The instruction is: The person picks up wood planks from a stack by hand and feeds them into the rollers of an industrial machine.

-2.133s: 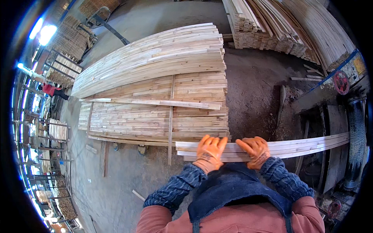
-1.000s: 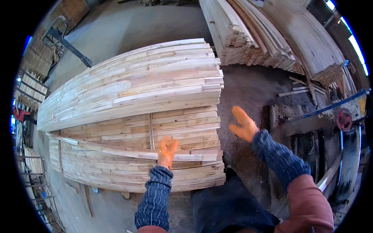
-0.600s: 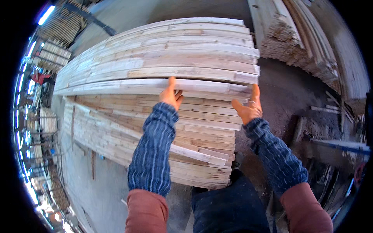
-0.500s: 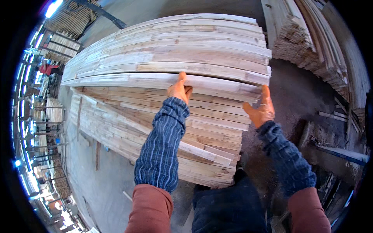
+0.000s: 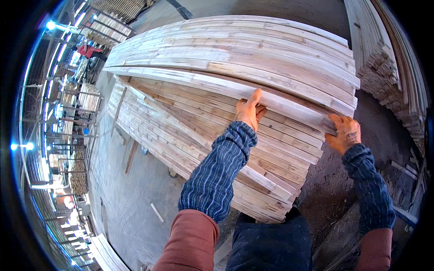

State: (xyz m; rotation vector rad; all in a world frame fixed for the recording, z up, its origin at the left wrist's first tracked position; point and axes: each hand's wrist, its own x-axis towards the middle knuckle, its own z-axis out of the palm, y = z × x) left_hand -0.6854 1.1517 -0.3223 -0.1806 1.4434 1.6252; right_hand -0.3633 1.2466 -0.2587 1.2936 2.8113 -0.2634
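A long pale wooden board (image 5: 296, 105) lies along the near edge of the upper layer of a board stack (image 5: 289, 54), with a narrow dark gap between them toward the right. My left hand (image 5: 247, 109) grips this board partway along, thumb on top and fingers curled beneath its near side. At the right end of the same board, my right hand (image 5: 346, 132) is closed round the tip. Below and nearer me lies a lower layer of boards (image 5: 280, 151). Across it, one loose board (image 5: 266, 180) rests at a slant.
Further timber piles (image 5: 375, 54) stand at the far right. Scrap pieces (image 5: 402, 169) lie on the floor at right, and a thin stick (image 5: 157, 212) lies on the floor at left. A person in red (image 5: 88, 50) is far off at the left, near racks of wood.
My right hand has closed on the board's end, where it was beside it with fingers apart. The board's right end has come away from the row, toward me. The view has shifted.
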